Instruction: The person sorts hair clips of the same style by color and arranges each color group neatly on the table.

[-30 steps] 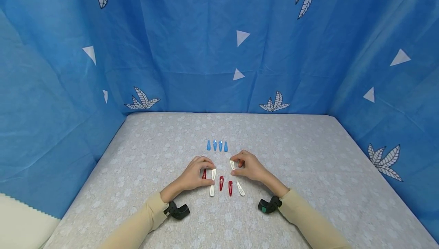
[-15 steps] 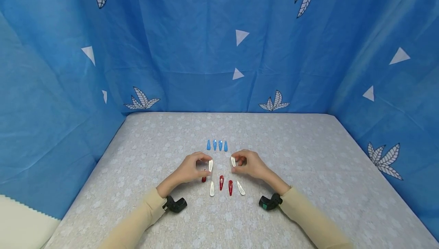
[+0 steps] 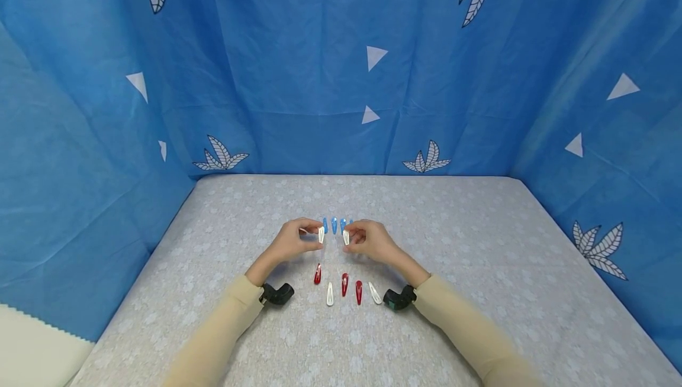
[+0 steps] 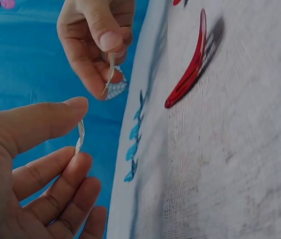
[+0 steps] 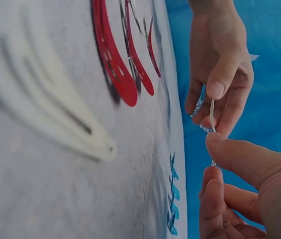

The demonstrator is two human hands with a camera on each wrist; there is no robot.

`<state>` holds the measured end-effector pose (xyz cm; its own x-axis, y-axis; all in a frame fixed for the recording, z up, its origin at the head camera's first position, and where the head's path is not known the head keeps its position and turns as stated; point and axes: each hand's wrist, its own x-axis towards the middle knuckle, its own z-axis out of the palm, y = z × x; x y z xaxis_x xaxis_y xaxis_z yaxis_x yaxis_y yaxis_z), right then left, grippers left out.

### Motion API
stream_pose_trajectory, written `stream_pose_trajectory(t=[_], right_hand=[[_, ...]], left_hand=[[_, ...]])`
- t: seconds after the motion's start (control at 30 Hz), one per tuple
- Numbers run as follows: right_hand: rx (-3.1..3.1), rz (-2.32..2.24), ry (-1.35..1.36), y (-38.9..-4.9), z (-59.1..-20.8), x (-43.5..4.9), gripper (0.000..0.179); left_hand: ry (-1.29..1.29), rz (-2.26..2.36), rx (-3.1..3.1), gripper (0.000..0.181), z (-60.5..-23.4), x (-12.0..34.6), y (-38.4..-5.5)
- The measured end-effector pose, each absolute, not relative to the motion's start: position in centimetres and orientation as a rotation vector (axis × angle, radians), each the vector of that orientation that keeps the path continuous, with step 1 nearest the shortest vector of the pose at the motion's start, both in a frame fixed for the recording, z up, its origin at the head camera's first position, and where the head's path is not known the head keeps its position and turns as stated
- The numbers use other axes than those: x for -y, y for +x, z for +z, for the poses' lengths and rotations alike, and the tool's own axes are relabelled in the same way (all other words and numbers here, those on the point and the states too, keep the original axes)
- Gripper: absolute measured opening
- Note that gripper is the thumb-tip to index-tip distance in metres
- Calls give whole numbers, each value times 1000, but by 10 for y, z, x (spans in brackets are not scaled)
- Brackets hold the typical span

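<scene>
My left hand (image 3: pixel 292 240) pinches a white snap hair clip (image 3: pixel 321 235) by its two ends, between thumb and fingertips. Opposite it, my right hand (image 3: pixel 372 240) pinches a second white hair clip (image 3: pixel 346 237) the same way. Both clips are held upright above the table, a short gap apart, close in front of the row of blue hair clips (image 3: pixel 334 225). In the left wrist view the left clip (image 4: pixel 80 137) shows edge-on between thumb and fingers. The right clip shows mostly as a thin edge (image 5: pixel 213 163) in the right wrist view, partly hidden by fingertips.
Nearer the person lie three red hair clips (image 3: pixel 344 284) and two more white hair clips, one left (image 3: pixel 330 294) and one right (image 3: pixel 375 293). A pale floral cloth (image 3: pixel 240 209) covers the table. Blue curtains (image 3: pixel 319 79) hang behind and at both sides.
Both hands have moved away from the person with their white clips, toward the blue row. The hands have also come closer together, and the left red clip is uncovered.
</scene>
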<state>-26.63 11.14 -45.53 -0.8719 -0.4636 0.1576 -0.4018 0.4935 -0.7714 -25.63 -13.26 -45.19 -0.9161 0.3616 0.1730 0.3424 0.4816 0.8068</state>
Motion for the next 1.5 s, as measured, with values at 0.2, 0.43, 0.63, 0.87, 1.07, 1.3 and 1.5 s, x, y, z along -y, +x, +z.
stream_pose_trajectory(t=[0.2,0.43,0.63,0.87,1.07,1.3,1.5], right_hand=[[-2647,-1302,-784,-272,-457,-97,45],[-2659,-1231,-760,-274,-463,-87,44],[-2668,-1197,-735,-276,-467,-85,46],[-2682,-1186,-727,-278,-469,-84,47],[-2700,-1171,-745,-278,-470,-83,45],[-2697,-1169,-741,-279,-472,-81,46],[-2699,-1154,-748,-279,-471,-80,47]], left_hand=[[611,1453,-2663,47,-459,133,-265],[617,1404,-2644,46,-470,131,-268],[585,1381,-2684,44,-474,131,-267],[587,1321,-2749,43,-477,133,-267],[618,1272,-2780,44,-478,133,-269],[666,1255,-2813,43,-481,133,-269],[668,1257,-2815,42,-483,132,-269]])
